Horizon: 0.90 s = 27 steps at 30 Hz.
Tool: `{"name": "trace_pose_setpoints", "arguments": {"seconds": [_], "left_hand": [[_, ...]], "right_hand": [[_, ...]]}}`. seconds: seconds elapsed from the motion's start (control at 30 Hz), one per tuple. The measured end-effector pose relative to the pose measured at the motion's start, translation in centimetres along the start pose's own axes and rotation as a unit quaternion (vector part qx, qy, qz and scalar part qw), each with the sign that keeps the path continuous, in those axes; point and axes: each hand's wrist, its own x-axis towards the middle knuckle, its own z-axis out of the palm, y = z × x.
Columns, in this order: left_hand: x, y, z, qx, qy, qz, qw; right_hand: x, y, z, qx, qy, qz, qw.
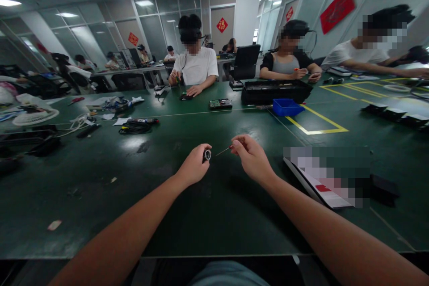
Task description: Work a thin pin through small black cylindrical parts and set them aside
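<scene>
My left hand [195, 165] is closed round a small black cylindrical part [207, 156] with a silvery ring at its open end, which faces my right side. Most of that part is hidden by my fingers, and its kind cannot be made out. A thin screwdriver [224, 150] with a reddish handle is pinched in my right hand [250, 154]. Its slim metal shaft points left and slightly down, the tip a short gap away from the ringed end. Both hands are above the green table [208, 219], near its middle.
Right of my right arm lies a white box or booklet [311, 183], partly pixelated, beside a black block [384, 188]. Farther back are a blue bin [288, 107], a long black tray [276, 93], a circuit board [220, 103] and bundled cables [137, 126]. Several co-workers sit across the table.
</scene>
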Motion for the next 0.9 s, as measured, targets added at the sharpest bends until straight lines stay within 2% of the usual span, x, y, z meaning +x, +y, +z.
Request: {"name": "trace_pose_setpoints", "arguments": {"seconds": [0.1, 0.17, 0.3, 0.43, 0.67, 0.9], "left_hand": [[0.4, -0.43, -0.8, 0.016, -0.013, 0.015, 1.0], [0.52, -0.4, -0.97, 0.019, -0.001, 0.024, 1.0], [0.43, -0.27, -0.73, 0.013, 0.031, 0.022, 0.999], [0.45, -0.19, -0.69, 0.015, 0.035, 0.018, 0.999], [0.45, -0.13, -0.67, 0.018, 0.039, 0.038, 0.998], [0.28, 0.29, -0.85, 0.03, 0.037, 0.045, 0.998]], "right_hand": [[-0.01, 0.08, -0.02, -0.004, -0.02, -0.002, 1.0], [-0.06, 0.02, -0.02, -0.008, -0.025, 0.0, 1.0], [-0.21, -0.33, -0.04, 0.041, 0.007, -0.005, 0.999], [-0.27, -0.54, -0.11, 0.079, 0.025, -0.011, 0.996], [-0.15, 0.09, 0.25, 0.071, -0.006, -0.01, 0.997], [-0.15, -0.37, -0.08, 0.041, 0.003, -0.001, 0.999]]}}
